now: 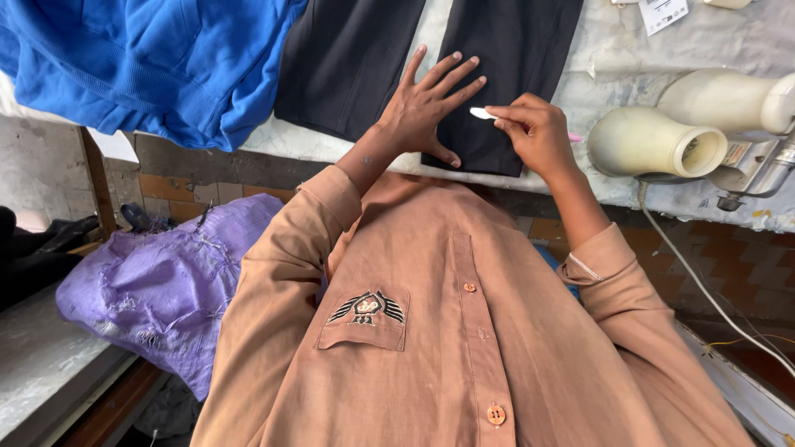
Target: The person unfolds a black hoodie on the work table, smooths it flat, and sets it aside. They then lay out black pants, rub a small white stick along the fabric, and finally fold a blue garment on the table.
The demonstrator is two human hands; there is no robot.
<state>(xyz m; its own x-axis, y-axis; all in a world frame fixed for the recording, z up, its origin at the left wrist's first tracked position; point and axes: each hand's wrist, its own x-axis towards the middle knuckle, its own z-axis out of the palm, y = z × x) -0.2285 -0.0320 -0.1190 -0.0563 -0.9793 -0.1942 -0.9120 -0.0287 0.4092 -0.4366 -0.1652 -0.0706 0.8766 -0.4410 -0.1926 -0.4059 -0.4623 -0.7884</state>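
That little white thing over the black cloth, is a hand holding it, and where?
Yes. The right hand pinches the small white piece, perhaps chalk, at its near end between the fingertips. The left hand holds nothing; it lies flat on the black cloth.

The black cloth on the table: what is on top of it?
On the black cloth the left hand lies flat, fingers spread. The right hand pinches white chalk against it. The cloth beneath the palm is hidden.

A worn, pale-covered worktable point(613, 50) carries black trousers point(364, 58), a blue garment point(157, 58), a cream iron point(662, 141) and a paper tag point(662, 12)
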